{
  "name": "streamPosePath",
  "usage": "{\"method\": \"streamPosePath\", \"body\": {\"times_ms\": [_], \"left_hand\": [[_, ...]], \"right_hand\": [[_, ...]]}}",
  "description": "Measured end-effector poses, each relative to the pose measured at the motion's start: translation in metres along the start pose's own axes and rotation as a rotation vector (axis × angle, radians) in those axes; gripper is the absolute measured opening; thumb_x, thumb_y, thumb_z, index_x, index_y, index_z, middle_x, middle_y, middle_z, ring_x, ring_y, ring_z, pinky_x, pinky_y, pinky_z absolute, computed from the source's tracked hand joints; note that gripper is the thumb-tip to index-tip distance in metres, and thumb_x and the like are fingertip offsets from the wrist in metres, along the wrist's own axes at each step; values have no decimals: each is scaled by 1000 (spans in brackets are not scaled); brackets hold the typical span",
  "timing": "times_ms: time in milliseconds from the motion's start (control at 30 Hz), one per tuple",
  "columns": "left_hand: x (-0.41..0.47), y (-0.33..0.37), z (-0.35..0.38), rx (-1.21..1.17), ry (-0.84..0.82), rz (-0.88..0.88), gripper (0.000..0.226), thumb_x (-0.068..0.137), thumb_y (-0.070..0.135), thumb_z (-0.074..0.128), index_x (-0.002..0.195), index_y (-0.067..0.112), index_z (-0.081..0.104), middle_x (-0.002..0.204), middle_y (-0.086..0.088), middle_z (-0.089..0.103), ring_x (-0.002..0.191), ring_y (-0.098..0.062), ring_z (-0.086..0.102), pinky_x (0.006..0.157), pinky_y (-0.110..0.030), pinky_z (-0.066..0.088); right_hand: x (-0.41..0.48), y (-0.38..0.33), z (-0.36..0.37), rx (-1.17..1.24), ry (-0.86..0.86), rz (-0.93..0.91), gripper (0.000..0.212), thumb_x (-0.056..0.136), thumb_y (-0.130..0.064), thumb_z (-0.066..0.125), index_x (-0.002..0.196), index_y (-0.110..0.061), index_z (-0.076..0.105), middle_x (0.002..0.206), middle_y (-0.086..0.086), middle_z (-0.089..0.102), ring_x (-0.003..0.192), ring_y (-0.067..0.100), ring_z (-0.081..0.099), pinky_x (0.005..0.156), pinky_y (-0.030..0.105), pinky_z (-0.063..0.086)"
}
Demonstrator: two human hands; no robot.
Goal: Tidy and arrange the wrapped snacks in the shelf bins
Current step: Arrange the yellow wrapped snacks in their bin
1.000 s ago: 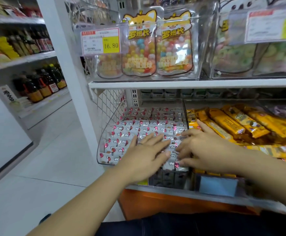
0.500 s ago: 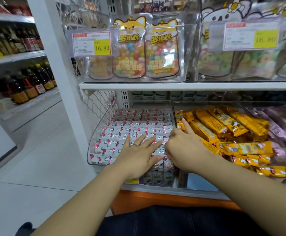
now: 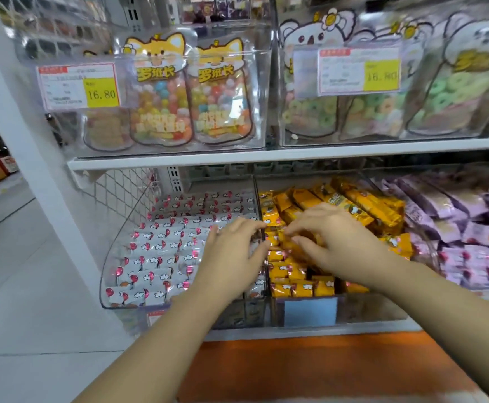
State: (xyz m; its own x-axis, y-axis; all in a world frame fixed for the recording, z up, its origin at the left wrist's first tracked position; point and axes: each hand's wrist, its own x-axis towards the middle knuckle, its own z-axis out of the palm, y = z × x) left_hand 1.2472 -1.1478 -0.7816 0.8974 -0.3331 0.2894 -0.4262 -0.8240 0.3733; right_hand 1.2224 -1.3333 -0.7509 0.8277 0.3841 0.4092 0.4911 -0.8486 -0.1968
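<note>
Shop shelf (image 3: 266,155) with clear bins below, both hands over the snacks.

On the lower level sit 3 bins: white snacks (image 3: 162,251) at left, yellow snacks (image 3: 362,205) in the middle, purple snacks (image 3: 470,228) at right. Left hand (image 3: 231,260) lies palm down, fingers spread, on the white snacks beside the divider (image 3: 259,199). Right hand (image 3: 333,242) hovers over the yellow bin, fingers curled on a yellow pack; whether it pinches it cannot be told. Candy bags (image 3: 191,91) and 2 price tags marked 16.80 (image 3: 79,87) stand above.
</note>
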Motion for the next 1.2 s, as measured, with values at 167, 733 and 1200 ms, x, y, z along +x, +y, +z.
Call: {"method": "streamPosePath", "body": {"times_ms": [167, 733, 1200], "left_hand": [[13, 17, 5, 14, 49, 138, 26, 96, 37, 47, 120, 35, 57, 121, 17, 49, 120, -6, 41, 118, -36, 1], [30, 61, 15, 82, -101, 281, 40, 93, 31, 54, 131, 41, 46, 134, 17, 47, 129, -8, 39, 118, -42, 9], [17, 127, 21, -1211, -91, -213, 56, 77, 24, 72, 127, 16, 48, 125, -6, 60, 111, -20, 62, 96, -43, 49]], "right_hand": [[-9, 26, -22, 52, -46, 125, 20, 88, -16, 62, 106, -22, 71, 99, -10, 67, 85, -4, 49, 72, 1, 31], [-64, 46, -43, 134, -90, 259, 21, 86, -21, 66, 105, -26, 70, 92, -18, 67, 83, -8, 57, 70, 3, 41], [-91, 58, -57, 722, 142, 487, 41, 75, -31, 73, 113, -27, 58, 106, -13, 63, 94, 1, 62, 85, 23, 52]]}}
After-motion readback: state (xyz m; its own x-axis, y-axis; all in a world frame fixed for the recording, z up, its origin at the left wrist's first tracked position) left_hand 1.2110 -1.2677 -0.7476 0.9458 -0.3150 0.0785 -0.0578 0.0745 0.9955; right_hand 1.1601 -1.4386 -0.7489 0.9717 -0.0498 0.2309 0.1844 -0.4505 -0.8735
